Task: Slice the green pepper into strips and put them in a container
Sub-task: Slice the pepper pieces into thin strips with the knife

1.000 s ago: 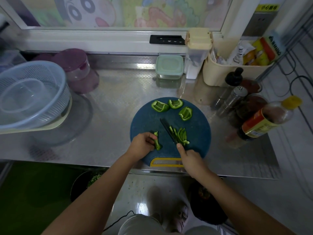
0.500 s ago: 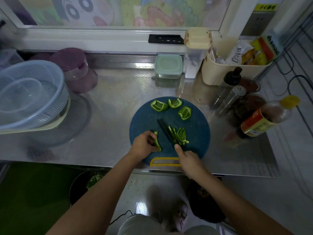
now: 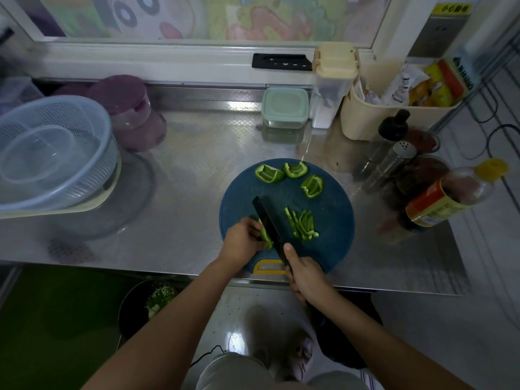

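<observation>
Head view: a round blue cutting board sits on the steel desk at its near edge, with the yellow handle slot toward the person. The left hand is curled, its fingertips pinning a small pepper piece on the near-left part of the board. The right hand is clenched round the handle of a black knife, one finger stretched along the top. The blade points far-left, its edge against the held piece, right beside the left fingertips. Change from half a second ago: the blade then lay just beside the cut pile. It has now swung left onto the held piece, so the strips lie apart on its right with bare board between. The left hand is in about the same spot with the same grip. The strip pile looks unmoved, mid-board and roughly parallel. Three uncut pepper chunks sit along the far edge of the board, insides up, same as before. All pepper in view is on the board. Off the board, a pale colander with a clear bowl inside is at far left, a purple-lidded jar just to its right. A mint-lidded box stands at the far edge, lid on. A beige caddy of packets is at far right. A yellow-capped bottle lies tilted right of the board.
</observation>
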A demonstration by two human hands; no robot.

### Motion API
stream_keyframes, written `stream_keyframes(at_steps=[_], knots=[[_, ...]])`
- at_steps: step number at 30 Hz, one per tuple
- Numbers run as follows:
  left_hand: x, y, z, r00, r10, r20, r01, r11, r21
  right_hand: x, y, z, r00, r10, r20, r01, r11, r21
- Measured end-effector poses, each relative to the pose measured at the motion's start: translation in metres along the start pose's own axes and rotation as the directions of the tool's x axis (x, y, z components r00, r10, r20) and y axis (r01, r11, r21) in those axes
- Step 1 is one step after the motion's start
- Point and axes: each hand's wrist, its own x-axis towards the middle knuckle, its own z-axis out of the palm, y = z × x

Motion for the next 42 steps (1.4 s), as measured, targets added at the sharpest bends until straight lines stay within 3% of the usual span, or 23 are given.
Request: stream_keyframes(at_steps=[3, 9, 15, 27, 35, 42], knots=[[0.000, 0.004, 0.000, 1.000, -0.020, -0.001, 0.020, 0.999, 0.037, 0.002, 0.003, -0.001, 1.000, -0.016, -0.012, 0.015, 0.998, -0.060], [0.001, 0.010, -0.001, 0.999, -0.052, -0.004, 0.052, 0.993, 0.107, 0.001, -0.001, -0.001, 0.999, 0.022, 0.039, -0.023, 0.999, 0.033], [0.001, 0.022, -0.003, 0.998, -0.057, 0.015, 0.053, 0.979, 0.195, 0.007, 0.001, 0.000, 1.000, 0.009, -0.003, -0.009, 0.999, -0.044], [0.004, 0.022, -0.006, 0.993, -0.104, 0.057, 0.093, 0.980, 0.176, 0.005, -0.014, 0.003, 0.994, 0.106, 0.022, -0.107, 0.993, 0.046], [0.007, 0.018, -0.005, 0.993, -0.110, 0.038, 0.100, 0.974, 0.205, 0.015, -0.027, 0.024, 0.996, -0.029, -0.089, -0.003, 0.939, -0.344], [0.003, 0.019, -0.004, 0.995, -0.100, 0.009, 0.096, 0.972, 0.215, 0.022, -0.032, 0.031, 0.982, -0.093, -0.166, 0.017, 0.912, -0.411]])
